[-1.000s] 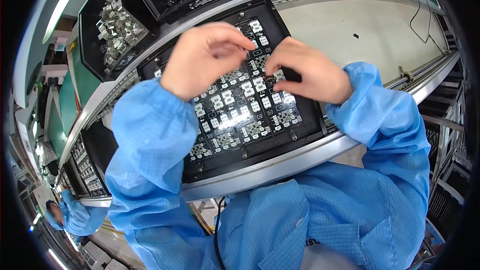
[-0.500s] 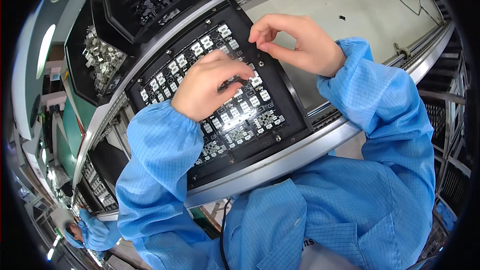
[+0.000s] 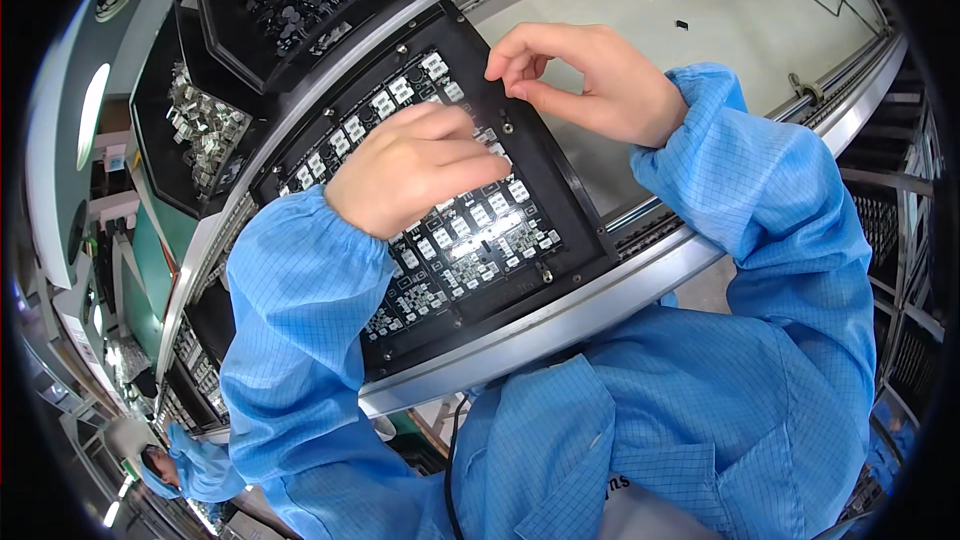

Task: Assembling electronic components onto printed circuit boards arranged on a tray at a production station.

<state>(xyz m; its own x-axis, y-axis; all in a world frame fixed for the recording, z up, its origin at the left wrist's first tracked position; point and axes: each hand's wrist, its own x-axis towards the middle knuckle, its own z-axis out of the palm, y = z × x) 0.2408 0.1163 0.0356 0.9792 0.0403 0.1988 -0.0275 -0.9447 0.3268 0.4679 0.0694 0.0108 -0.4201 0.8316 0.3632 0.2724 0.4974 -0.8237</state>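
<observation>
My left hand (image 3: 415, 160) is over the circuit board panel (image 3: 470, 240), its fingers curled and its thumb against them near the middle rows of white connectors. Its fingertips hide whatever they may hold. At the panel's upper right, my right hand (image 3: 590, 80) hovers above the edge of the black carrier tray (image 3: 545, 170). The thumb and bent fingers there come together in a pinch, with anything between the tips too small to make out. Rows of white connectors cover much of the panel, while its lower part carries small components.
A black bin (image 3: 300, 25) of dark round parts and another bin (image 3: 190, 155) of silvery metal parts stand at the left. A metal conveyor rail (image 3: 540, 325) runs along the near side. One small black part (image 3: 682, 25) lies on the pale surface. Another person (image 3: 195, 460) sits at far lower left.
My left hand has closed its fingers more and moved slightly left and down. My right hand keeps its pinch, with little movement. The view has shifted slightly.
</observation>
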